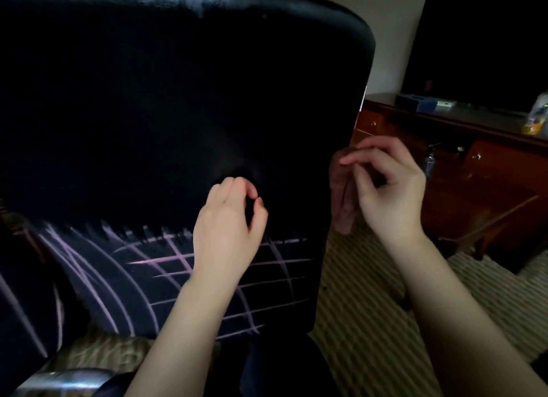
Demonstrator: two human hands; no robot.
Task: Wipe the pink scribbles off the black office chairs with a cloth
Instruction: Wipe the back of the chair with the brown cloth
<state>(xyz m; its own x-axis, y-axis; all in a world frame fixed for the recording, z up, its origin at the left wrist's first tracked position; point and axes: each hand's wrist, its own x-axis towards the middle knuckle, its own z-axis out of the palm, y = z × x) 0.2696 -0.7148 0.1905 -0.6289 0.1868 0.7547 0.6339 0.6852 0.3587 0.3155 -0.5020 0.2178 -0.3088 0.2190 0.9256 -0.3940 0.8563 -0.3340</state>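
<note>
Dim room. A pale wall at 1 o'clock, a dark television at 2 on a reddish wooden dresser, striped carpet at 5.

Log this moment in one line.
left hand: pinched, contents unclear | right hand: grips dark cloth | chair: pink scribbles on lower back

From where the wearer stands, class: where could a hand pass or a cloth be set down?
Free: striped carpet between chair back and dresser; dresser top between blue box and yellow-bottomed object. Crowded: around the chair's right edge, where left hand and right hand hover.
</note>
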